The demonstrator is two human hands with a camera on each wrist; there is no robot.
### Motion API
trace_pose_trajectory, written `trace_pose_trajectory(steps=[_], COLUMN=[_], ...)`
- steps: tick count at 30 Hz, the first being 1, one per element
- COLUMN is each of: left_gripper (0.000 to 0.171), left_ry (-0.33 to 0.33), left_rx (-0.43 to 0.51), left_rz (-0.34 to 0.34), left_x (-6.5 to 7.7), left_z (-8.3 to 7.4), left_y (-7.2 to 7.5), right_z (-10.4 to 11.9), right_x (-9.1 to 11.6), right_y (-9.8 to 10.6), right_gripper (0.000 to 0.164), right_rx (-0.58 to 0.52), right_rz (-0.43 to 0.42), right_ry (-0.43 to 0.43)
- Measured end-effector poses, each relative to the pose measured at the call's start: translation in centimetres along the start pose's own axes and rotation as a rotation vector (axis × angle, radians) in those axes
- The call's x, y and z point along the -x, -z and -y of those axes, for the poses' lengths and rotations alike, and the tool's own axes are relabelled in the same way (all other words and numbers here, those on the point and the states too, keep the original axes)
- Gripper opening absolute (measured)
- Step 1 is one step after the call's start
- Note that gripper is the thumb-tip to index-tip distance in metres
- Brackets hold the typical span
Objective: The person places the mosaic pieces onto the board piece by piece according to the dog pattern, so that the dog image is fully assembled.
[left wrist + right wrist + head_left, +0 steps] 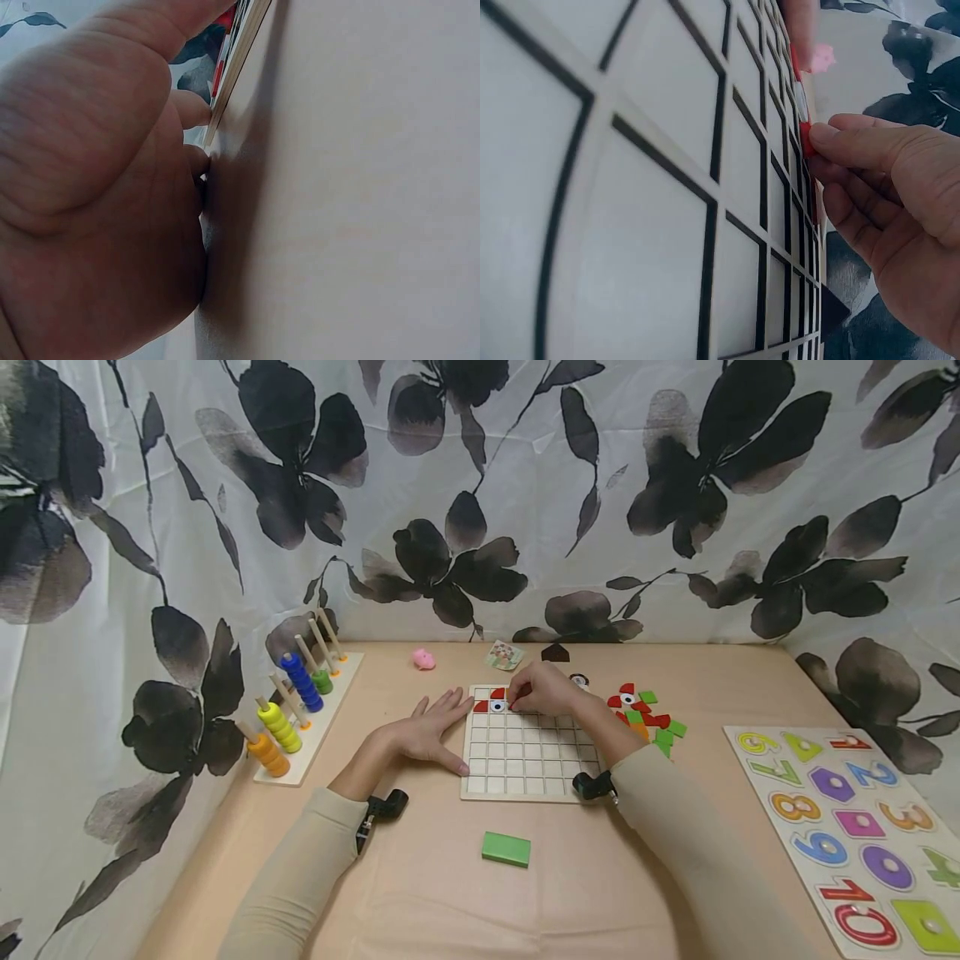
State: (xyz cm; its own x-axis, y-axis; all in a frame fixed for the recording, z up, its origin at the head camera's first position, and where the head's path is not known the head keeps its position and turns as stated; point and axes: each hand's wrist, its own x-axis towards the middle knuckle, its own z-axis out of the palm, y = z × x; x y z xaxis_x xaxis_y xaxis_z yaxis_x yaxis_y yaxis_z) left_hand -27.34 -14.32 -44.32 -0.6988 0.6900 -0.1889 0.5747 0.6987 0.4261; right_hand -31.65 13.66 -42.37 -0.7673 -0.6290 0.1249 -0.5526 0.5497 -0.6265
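Note:
A white gridded board [525,764] lies on the table. At its far left corner sit red pieces [482,706] and a tile with an eye [497,706]. My right hand [545,689] is over the far rows; in the right wrist view its thumb and fingers pinch a small red piece [808,139] at the grid. My left hand [431,732] lies spread along the board's left edge, fingertips and thumb at the rim. In the left wrist view the board's edge [238,64] shows beside the fingers.
Loose red, green and eye pieces [663,737] lie right of the board. A green block [506,849] is in front. A ring-stacking abacus [311,727] stands left, a number puzzle [765,760] right. Behind are a pink toy [423,659] and a picture card [504,655].

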Motion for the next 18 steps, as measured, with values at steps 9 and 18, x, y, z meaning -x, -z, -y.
trace_pose_trajectory(steps=[9,18], left_gripper=[0.125,0.125], left_ry=[0.007,0.014], left_rx=[0.012,0.004], left_rz=[-0.002,-0.001], left_x=[-0.1,-0.29], left_z=[0.08,-0.01], left_y=[0.11,0.05], right_z=[-0.12,-0.14], right_x=[-0.49,-0.24], right_y=[-0.24,-0.41], right_gripper=[0.005,0.005], right_rx=[0.011,0.122], right_rz=[-0.007,-0.005], right_ry=[-0.038,-0.049])
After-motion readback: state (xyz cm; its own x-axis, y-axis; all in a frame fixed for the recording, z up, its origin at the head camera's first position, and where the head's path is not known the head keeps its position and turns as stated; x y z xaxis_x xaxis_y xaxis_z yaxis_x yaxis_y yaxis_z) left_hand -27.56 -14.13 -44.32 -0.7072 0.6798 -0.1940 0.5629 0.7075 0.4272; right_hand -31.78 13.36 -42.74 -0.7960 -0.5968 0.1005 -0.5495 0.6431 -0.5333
